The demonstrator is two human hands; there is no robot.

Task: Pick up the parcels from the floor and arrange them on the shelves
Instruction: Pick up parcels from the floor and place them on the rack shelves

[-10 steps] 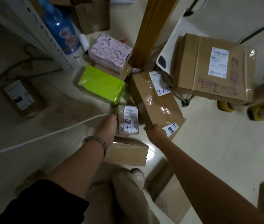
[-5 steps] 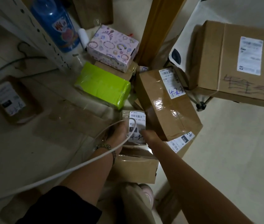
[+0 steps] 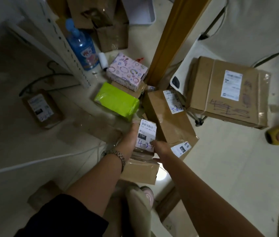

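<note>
Brown small parcel now gripped by both hands, previously only approached.

The small parcel reads "15H" and handwritten "4-3-4"; at its two o'clock, the long box reads "4-2-3".

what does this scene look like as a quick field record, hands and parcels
left hand: on left side of small parcel
right hand: on its right side
small parcel label: handwritten, starts 4-3
beside it: long brown box, marked 4-2-3
behind it: green packet, patterned pink box
far right: big brown box
left: flat parcel on floor
other: blue bottle by shelf post
</note>
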